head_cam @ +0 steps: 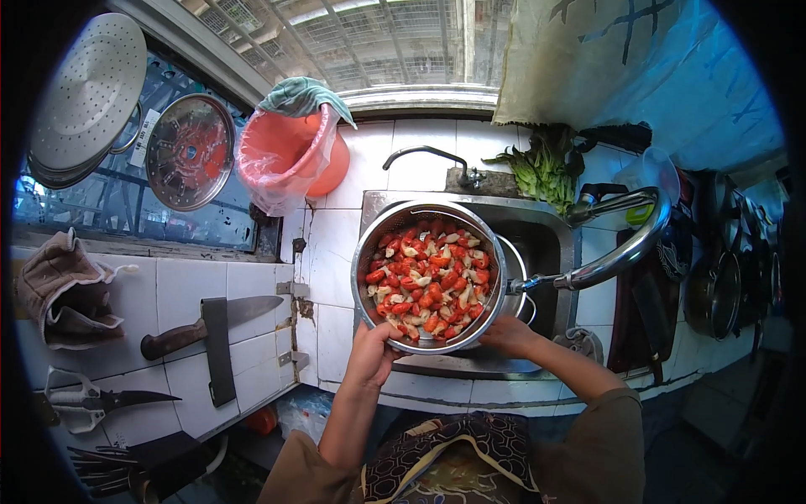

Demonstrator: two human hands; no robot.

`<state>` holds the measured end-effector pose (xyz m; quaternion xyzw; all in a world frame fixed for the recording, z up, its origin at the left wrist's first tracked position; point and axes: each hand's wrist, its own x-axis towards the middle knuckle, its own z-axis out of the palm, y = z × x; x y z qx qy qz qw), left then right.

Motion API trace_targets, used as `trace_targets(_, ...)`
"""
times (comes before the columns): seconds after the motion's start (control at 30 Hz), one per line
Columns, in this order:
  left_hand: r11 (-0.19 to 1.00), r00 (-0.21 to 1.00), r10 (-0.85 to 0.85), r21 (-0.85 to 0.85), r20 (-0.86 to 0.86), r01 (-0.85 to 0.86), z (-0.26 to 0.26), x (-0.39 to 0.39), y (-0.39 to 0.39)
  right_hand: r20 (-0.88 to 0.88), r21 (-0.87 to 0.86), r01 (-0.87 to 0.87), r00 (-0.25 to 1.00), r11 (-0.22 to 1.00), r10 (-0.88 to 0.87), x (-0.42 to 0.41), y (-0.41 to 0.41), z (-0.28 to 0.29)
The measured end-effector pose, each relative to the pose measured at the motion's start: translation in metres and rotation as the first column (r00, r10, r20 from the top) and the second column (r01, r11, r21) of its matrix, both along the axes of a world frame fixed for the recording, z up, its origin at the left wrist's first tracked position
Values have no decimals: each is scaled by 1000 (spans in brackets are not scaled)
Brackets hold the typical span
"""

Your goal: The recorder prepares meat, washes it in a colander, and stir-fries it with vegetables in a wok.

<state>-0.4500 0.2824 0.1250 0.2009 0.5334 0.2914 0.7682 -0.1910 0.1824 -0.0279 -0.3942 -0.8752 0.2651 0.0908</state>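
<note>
A round stainless-steel colander (381, 234) is held up in front of me, over the left part of the sink. It is filled with red and cream-coloured food pieces (434, 277); I cannot tell exactly what they are. My left hand (373, 354) grips its lower left rim, thumb over the edge and fingers underneath. At the lower right, my right hand (513, 334) holds the colander's side, its fingertips hidden beneath. A metal basin (517, 252) shows partly behind the colander, in the stainless-steel sink (560, 242). The chrome faucet (620, 258) has its spout end just right of the rim.
A pink lined bucket (330, 164) stands left of the sink. Leafy greens (548, 170) lie by a small tap (469, 176). At left are a knife (252, 310), kitchen shears (107, 401), pot lids (191, 151) and a cloth mitt (69, 290). Pans (711, 296) hang at right.
</note>
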Motion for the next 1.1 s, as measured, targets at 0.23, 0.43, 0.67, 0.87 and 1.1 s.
trace_targets(0.23,988,998,41,-154,46,-34,-18,5,0,98,75,20,995,997,-27,3,-13,-52)
trace_targets(0.43,979,998,48,-200,35,-40,-29,7,4,406,-71,110,911,991,-72,12,-20,-73)
trace_targets(0.67,990,999,-16,-141,-31,11,-44,4,7,143,90,778,607,621,-782,58,14,-3)
trace_targets(0.87,988,993,-27,-154,-115,9,-56,14,7,-329,293,955,142,42,-934,166,65,43)
trace_targets(1.1,972,988,-127,-212,-90,106,-78,25,9,-253,318,945,160,74,-954,240,93,16)
